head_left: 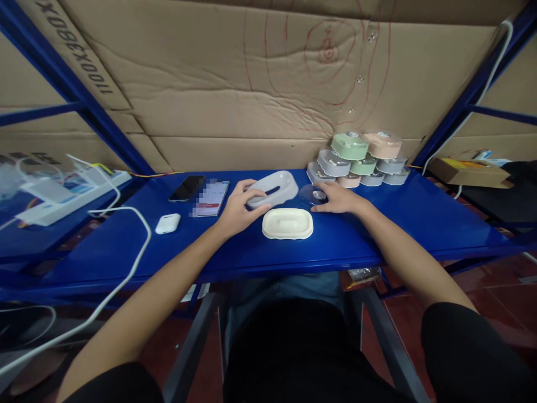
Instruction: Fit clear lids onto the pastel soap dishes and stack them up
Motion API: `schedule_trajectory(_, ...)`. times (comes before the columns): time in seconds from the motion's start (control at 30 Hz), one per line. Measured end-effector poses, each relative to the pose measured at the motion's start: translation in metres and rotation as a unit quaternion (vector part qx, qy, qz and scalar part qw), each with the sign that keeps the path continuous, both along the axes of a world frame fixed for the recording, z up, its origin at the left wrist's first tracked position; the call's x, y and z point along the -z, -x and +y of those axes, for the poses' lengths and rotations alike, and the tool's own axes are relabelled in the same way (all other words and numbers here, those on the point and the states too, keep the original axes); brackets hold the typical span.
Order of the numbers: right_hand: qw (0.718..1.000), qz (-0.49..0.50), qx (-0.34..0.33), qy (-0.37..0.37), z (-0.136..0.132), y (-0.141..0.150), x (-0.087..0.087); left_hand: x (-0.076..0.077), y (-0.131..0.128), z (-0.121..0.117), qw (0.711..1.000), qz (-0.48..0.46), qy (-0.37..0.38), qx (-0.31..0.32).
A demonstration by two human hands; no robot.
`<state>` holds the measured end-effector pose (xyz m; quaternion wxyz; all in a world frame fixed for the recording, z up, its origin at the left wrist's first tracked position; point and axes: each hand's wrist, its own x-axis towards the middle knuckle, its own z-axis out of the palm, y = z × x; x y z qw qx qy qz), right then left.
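Observation:
My left hand (241, 210) is closed round one end of a greyish-white oval plastic shell (286, 194), which has a long slot in it and is tilted above the table. To the right, my right hand (335, 197) has its fingers on the edge of a clear plastic lid (308, 196) with a small round label on it. Between the hands and nearer to me, a cream oval tray-like piece (287, 224) with a raised middle lies flat on the blue table (335, 240). The palm side of my right hand is hidden.
Several green, peach and grey clear-topped boxes (350, 146) are stacked at the back right. Two phones (187, 188) and a white earbud case (168, 223) lie on the left, near a white cable (146, 235). Cardboard (210, 84) walls the back; blue posts (461, 112) frame the sides.

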<state>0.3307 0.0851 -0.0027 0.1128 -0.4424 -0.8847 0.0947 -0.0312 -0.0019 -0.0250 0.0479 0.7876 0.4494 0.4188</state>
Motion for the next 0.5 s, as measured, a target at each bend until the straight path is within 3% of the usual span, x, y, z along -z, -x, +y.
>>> schedule_trajectory(0.1, 1.0, 0.012, -0.005, 0.001, 0.0, 0.0, -0.002, -0.011, -0.011, -0.016, 0.992, 0.041, 0.016, 0.115)
schedule_trajectory(0.2, 1.0, 0.013, 0.003, 0.004, -0.001, 0.001, -0.003, -0.01, -0.019, -0.025, 0.98, 0.075, 0.067, 0.172)
schedule_trajectory(0.33, 1.0, 0.016, 0.011, 0.008, -0.003, 0.002, -0.003, -0.006, -0.024, -0.028, 0.974, 0.096, 0.113, 0.17)
schedule_trajectory(0.5, 0.995, 0.09, 0.018, -0.033, -0.015, 0.006, -0.013, -0.005, -0.028, -0.028, 0.977, 0.064, 0.178, 0.102)
